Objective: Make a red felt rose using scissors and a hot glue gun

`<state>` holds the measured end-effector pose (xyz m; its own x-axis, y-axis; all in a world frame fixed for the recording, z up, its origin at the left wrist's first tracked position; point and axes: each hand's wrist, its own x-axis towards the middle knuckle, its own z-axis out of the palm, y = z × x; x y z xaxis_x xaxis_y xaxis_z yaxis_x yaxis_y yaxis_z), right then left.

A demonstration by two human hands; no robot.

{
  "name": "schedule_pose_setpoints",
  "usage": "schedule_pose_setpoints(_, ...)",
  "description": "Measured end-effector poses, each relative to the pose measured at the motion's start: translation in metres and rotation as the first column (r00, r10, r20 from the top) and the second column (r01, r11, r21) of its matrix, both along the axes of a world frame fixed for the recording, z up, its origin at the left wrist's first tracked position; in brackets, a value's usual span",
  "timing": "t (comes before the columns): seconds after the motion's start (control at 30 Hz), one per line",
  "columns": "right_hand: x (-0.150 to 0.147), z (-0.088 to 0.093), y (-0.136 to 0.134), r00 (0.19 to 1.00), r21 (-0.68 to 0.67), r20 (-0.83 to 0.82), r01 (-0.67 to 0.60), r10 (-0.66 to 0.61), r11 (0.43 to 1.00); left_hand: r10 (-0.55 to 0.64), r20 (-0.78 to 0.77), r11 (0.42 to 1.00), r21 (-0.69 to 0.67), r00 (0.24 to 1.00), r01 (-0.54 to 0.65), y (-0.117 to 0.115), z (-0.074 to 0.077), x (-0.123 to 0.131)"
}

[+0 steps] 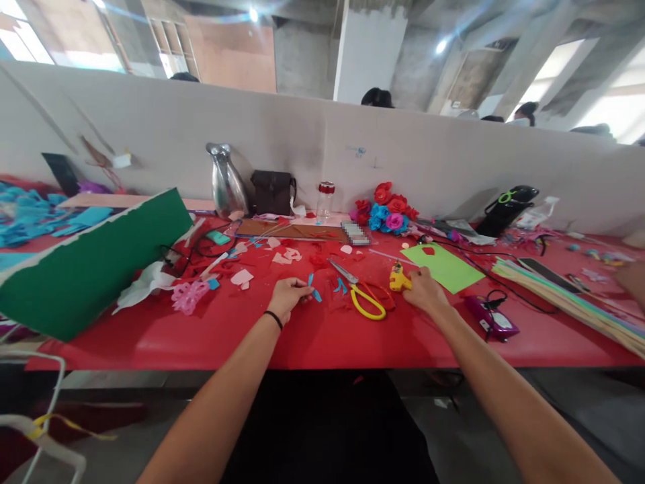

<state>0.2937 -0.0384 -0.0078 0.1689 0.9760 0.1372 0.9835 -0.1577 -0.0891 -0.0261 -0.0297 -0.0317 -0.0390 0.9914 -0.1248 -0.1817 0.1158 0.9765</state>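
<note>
My left hand rests on the red table with its fingers pinched on a small blue paper piece. My right hand lies further right, fingers curled around a small yellow tool that looks like a glue gun. Between the two hands lie yellow-handled scissors and another blue scrap. Just beyond my right hand is a light green paper sheet with a red cutout on it.
A green board leans at the left. A silver vase, a dark pouch, a jar and paper flowers stand along the partition. Paper strips, a purple device and cables lie right. People's heads show behind the partition.
</note>
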Motion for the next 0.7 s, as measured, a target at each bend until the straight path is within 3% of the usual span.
schedule_pose_setpoints(0.1, -0.005, 0.013, -0.016, 1.000, 0.102, -0.021, 0.016, -0.014, 0.995, 0.021, -0.031, 1.000, -0.015, 0.999, -0.022, 0.003, -0.006, 0.005)
schedule_pose_setpoints(0.17, -0.014, 0.021, -0.030, 0.978, 0.150, -0.180, -0.075, 0.102, 0.986, 0.034, -0.059, 0.999, -0.018, 0.998, -0.035, 0.005, -0.009, 0.009)
schedule_pose_setpoints(0.2, -0.022, 0.023, -0.036, 0.931, 0.157, -0.303, -0.163, 0.204, 0.974, 0.035, -0.074, 0.999, -0.019, 0.997, -0.037, 0.005, -0.010, 0.011)
schedule_pose_setpoints(0.3, -0.054, 0.022, -0.050, 0.680, 0.158, -0.588, -0.435, 0.438, 0.887, 0.020, -0.122, 0.999, -0.026, 0.992, -0.023, 0.005, -0.010, 0.012)
schedule_pose_setpoints(0.4, -0.086, 0.014, -0.053, 0.551, 0.177, -0.687, -0.505, 0.473, 0.845, 0.009, -0.178, 0.999, -0.037, 0.984, -0.016, 0.005, -0.007, 0.012)
schedule_pose_setpoints(0.57, -0.110, 0.006, -0.046, 0.462, 0.182, -0.735, -0.571, 0.496, 0.801, 0.016, -0.267, 0.999, -0.044, 0.964, -0.029, 0.005, -0.006, 0.012)
schedule_pose_setpoints(0.7, -0.113, 0.007, -0.043, 0.476, 0.170, -0.708, -0.602, 0.522, 0.780, 0.005, -0.331, 0.998, -0.054, 0.944, -0.024, 0.007, -0.010, 0.012)
